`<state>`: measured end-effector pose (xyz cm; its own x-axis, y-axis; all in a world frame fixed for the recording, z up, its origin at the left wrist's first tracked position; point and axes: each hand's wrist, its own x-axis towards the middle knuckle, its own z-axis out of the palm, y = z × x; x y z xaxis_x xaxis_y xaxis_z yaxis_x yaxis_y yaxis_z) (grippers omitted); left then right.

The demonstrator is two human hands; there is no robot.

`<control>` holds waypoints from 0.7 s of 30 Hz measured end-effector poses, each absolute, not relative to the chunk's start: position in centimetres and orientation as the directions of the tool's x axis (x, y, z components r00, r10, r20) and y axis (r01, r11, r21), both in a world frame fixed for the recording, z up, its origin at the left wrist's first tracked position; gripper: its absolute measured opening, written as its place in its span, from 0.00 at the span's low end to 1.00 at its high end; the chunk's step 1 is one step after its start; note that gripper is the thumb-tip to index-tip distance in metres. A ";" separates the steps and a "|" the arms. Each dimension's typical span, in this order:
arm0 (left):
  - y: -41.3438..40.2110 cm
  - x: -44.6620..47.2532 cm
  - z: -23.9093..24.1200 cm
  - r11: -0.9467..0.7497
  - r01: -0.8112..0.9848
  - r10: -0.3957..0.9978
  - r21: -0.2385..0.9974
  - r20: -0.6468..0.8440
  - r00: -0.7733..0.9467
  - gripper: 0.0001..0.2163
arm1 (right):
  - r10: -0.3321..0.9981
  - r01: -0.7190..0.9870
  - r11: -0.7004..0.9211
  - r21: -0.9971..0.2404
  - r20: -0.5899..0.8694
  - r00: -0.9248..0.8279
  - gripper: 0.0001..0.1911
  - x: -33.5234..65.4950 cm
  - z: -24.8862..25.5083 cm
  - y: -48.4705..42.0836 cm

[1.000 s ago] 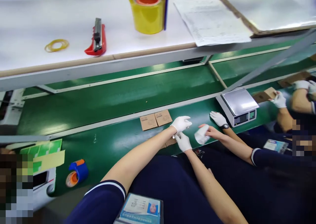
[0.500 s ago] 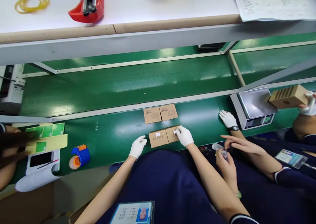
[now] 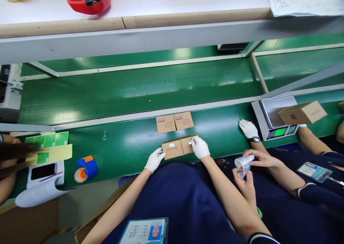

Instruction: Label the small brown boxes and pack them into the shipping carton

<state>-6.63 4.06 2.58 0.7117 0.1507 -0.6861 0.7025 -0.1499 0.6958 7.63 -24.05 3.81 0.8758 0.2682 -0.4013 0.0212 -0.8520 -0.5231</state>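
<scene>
Two small brown cardboard boxes stand side by side near the front edge of the green work surface. The left box (image 3: 172, 150) carries a white label (image 3: 172, 145) on its printed side. My left hand (image 3: 155, 160), in a white glove, grips the left end of that box with its fingertips. At the right box (image 3: 186, 146), my gloved right hand (image 3: 200, 148) has its fingers closed on a small white sticker (image 3: 190, 142) against the printed face. Behind them lie two more boxes (image 3: 166, 124) marked DC 56, lids up.
A blue tape dispenser (image 3: 90, 168) is at left, near green label sheets (image 3: 55, 140) and a phone (image 3: 44, 172). At right, a scale (image 3: 279, 115) bears a larger carton (image 3: 302, 113). Beside me, a co-worker's hands hold a label roll (image 3: 243, 163). A shelf (image 3: 150, 36) crosses above.
My left hand has moved right to the end of the left box. My right hand stays at the right box. The carton at right has come onto the scale, and the scale's display now glows green.
</scene>
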 end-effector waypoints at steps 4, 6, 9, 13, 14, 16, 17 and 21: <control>4.0 -6.6 2.7 -0.151 0.699 0.145 0.699 -0.684 0.715 0.30 | 0.270 0.034 -0.865 -0.500 -0.408 0.872 0.10 7.6 4.0 -23.9; 3.9 -6.5 2.8 -0.149 0.699 0.142 0.699 -0.685 0.715 0.30 | 0.271 0.046 -0.879 -0.474 -0.420 0.866 0.10 7.7 4.1 -23.9; 3.9 -6.5 2.8 -0.155 0.704 0.145 0.693 -0.689 0.710 0.30 | 0.263 0.060 -0.904 -0.424 -0.440 0.859 0.10 7.8 4.2 -23.7; 4.0 -6.5 2.6 -0.136 0.708 0.149 0.693 -0.692 0.706 0.30 | 0.251 0.089 -0.934 -0.347 -0.457 0.853 0.10 7.6 4.5 -22.9; 3.9 -6.5 2.5 -0.136 0.707 0.150 0.694 -0.691 0.707 0.29 | 0.246 0.098 -0.942 -0.320 -0.461 0.853 0.10 7.6 4.6 -22.6; 3.8 -6.5 2.5 -0.146 0.710 0.151 0.689 -0.694 0.704 0.29 | 0.208 0.078 -0.957 -0.279 -0.476 0.855 0.10 7.7 5.1 -22.1; 3.8 -6.4 2.5 -0.151 0.713 0.151 0.685 -0.697 0.701 0.29 | 0.167 0.039 -0.964 -0.262 -0.488 0.856 0.11 7.8 5.2 -22.0; 3.8 -6.1 3.4 -0.180 0.711 0.150 0.679 -0.696 0.702 0.27 | -0.053 -0.210 -0.948 -0.240 -0.531 0.846 0.30 8.8 5.0 -24.2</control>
